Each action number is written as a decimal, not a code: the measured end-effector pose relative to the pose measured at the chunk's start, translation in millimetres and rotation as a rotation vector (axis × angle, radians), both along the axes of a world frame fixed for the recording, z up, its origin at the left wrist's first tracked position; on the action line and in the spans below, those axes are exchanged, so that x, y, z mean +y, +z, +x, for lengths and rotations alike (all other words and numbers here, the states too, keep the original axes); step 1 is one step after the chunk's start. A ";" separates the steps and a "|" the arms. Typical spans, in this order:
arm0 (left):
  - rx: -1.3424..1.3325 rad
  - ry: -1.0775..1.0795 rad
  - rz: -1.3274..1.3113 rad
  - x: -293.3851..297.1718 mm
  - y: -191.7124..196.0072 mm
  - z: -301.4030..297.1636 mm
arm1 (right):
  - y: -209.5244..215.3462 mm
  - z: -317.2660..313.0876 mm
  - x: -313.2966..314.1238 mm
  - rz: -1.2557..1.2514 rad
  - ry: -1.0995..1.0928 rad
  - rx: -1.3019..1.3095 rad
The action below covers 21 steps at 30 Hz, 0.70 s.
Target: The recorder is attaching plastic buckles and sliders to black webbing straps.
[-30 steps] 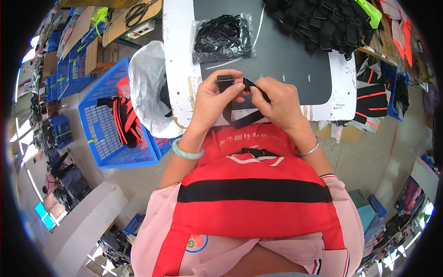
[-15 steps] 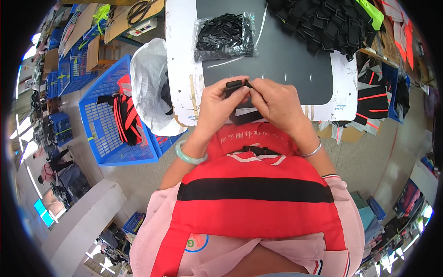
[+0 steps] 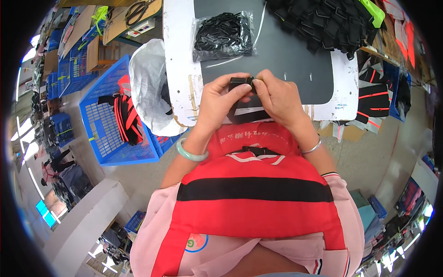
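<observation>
My left hand [image 3: 216, 102] is closed, its thumb and fingers pinching a folded black strap [image 3: 237, 83] above the table's front edge. From that hand a loop of the strap hangs down toward my red apron [image 3: 254, 207]. My right hand [image 3: 280, 100] is closed too, pinching a small black buckle piece against the strap's end, mostly hidden by the fingertips. Ahead on the table lies a clear plastic bag [image 3: 223, 36] full of small black plastic pieces. A big heap of black straps with buckles [image 3: 325, 23] covers the table's far right.
The table [image 3: 295, 76] has a dark grey mat with a worn white border. Left of it stand a white sack [image 3: 150, 87] and a blue crate [image 3: 99, 134] with black and red-orange textiles. Striped black textiles [image 3: 374, 102] lie at the right. A white cord [image 3: 261, 27] crosses the mat.
Both hands have drawn closer together at the strap's end. The right fingers have shifted slightly up and over the buckle piece, and the folded end has turned in the left hand.
</observation>
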<state>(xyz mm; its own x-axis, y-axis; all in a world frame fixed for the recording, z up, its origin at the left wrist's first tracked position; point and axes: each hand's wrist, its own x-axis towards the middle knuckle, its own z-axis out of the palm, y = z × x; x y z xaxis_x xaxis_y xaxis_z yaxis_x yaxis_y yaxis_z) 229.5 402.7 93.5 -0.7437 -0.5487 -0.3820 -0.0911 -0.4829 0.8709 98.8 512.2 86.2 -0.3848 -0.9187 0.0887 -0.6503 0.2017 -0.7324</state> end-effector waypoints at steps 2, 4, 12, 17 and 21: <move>0.008 -0.016 -0.011 -2.7 -1.1 -2.4 | 0.2 2.3 0.0 -0.030 -0.106 -0.103; -0.062 -0.070 0.069 -4.0 -0.4 -3.9 | -4.8 5.2 0.2 -0.055 -0.111 -0.109; -0.035 -0.113 0.119 -6.0 -4.5 -2.5 | -15.6 6.0 2.3 -0.159 -0.119 -0.194; -0.136 -0.038 -0.133 0.6 5.8 -6.4 | 0.2 1.5 0.7 -0.184 -0.073 -0.281; -0.130 -0.102 -0.389 -0.4 3.5 2.4 | 7.6 -14.8 9.5 -0.021 0.053 -0.294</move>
<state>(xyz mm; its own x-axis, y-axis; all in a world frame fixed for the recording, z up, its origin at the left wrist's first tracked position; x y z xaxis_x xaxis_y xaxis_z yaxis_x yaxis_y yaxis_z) 232.0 402.3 97.1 -0.7607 -0.5969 -0.2550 -0.2425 -0.1031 0.9647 83.9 521.7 93.7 -0.3485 -0.9373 -0.0005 -0.4192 0.1563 -0.8943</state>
